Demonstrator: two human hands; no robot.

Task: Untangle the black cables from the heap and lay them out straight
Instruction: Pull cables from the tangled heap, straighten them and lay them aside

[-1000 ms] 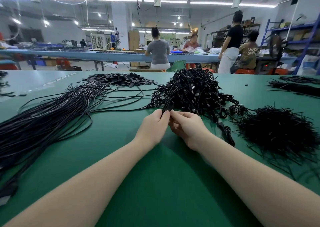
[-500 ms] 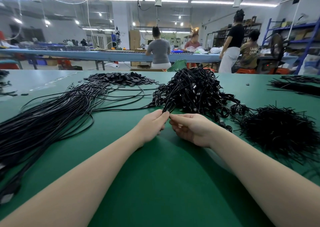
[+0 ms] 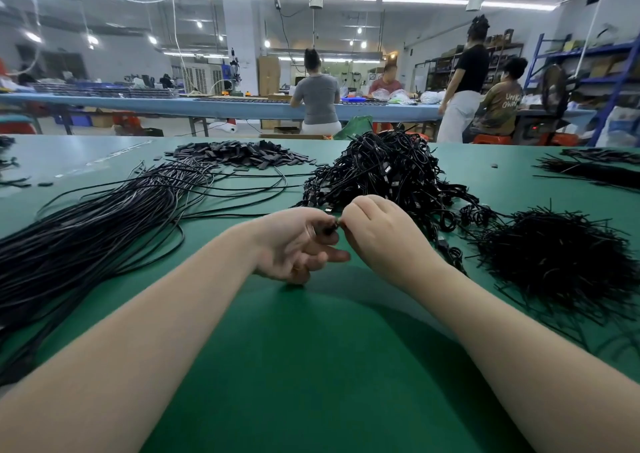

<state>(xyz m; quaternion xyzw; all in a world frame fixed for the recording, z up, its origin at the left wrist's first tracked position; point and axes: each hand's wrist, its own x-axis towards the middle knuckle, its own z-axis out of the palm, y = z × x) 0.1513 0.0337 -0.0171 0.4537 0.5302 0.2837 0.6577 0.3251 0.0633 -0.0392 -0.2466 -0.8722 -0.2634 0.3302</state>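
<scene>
Fingertips of the left hand (image 3: pixel 294 241) and right hand (image 3: pixel 377 234) meet on a small black cable end (image 3: pixel 330 228), both pinching it just before the tangled cable heap (image 3: pixel 388 175) at the tabletop's (image 3: pixel 311 366) middle. Straightened cables (image 3: pixel 104 224) fan toward the left edge; a pile of short black ties (image 3: pixel 561 262) sits by the right edge.

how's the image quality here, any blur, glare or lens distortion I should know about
Head view: wide-angle bending curves the green table and stretches both forearms at the bottom corners; the left hand and right hand are slightly motion-smeared around the small black piece pinched between them; ceiling strip lights blow out to white and leave a pale sheen on the table's far-left surface; the cable heap stays fairly sharp.
</scene>
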